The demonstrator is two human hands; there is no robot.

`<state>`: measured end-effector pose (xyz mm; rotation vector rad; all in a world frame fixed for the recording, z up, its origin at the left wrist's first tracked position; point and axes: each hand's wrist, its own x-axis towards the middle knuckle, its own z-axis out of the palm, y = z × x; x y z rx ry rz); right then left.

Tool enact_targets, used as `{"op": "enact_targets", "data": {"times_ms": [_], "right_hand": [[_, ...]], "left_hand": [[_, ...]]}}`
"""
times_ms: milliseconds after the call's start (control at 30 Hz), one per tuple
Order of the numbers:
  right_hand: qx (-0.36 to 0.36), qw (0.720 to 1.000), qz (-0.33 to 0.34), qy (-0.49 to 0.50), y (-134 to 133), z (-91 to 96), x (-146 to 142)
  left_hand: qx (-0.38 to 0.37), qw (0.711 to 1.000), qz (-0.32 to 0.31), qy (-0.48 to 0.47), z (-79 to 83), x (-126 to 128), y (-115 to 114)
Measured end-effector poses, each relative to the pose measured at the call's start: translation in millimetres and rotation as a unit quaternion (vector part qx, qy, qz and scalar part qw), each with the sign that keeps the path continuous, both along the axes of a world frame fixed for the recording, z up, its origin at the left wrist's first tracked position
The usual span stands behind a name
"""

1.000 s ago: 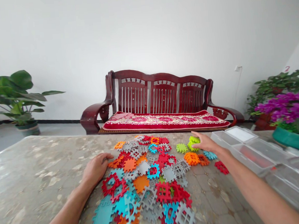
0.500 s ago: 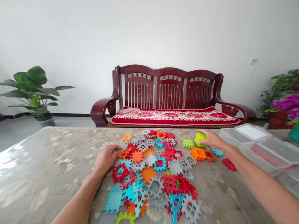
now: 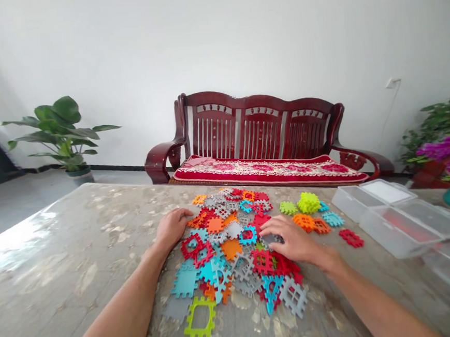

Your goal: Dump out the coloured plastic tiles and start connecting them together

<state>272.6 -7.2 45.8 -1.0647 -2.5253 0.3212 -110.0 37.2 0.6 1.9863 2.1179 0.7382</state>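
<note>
A heap of flat interlocking plastic tiles in red, grey, teal and orange lies on the marbled table. My left hand rests palm down at the heap's left edge, fingers loosely curled on the tabletop beside an orange tile. My right hand lies on the middle of the heap, its fingertips pinching a grey tile. A small stack of lime green tiles stands at the far right of the heap, with orange tiles in front of it. A lime green frame tile lies nearest me.
Clear plastic boxes and lids line the table's right side. A red wooden bench with a red cushion stands behind the table. A leafy potted plant is on the floor at left; purple flowers sit at right.
My right hand left the lime green stack and moved back left onto the middle of the heap, where it now pinches a grey tile. The view shifted slightly right to left; my left hand stayed put.
</note>
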Motion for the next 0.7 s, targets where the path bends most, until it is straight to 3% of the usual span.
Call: {"op": "enact_targets", "data": {"times_ms": [200, 433, 700], "right_hand": [[0.001, 0.999, -0.015, -0.045, -7, 4.1, -1], [-0.054, 0.988, -0.003, -0.146, -12, 20.7, -9], [-0.040, 0.983, -0.076, -0.161, -11, 12.1, -28]], "left_hand": [[-0.002, 1.000, 0.000, -0.003, 0.7, 0, 0], [-0.002, 1.000, -0.004, -0.002, 0.5, 0, 0], [-0.001, 1.000, -0.003, -0.001, -0.4, 0, 1]]}}
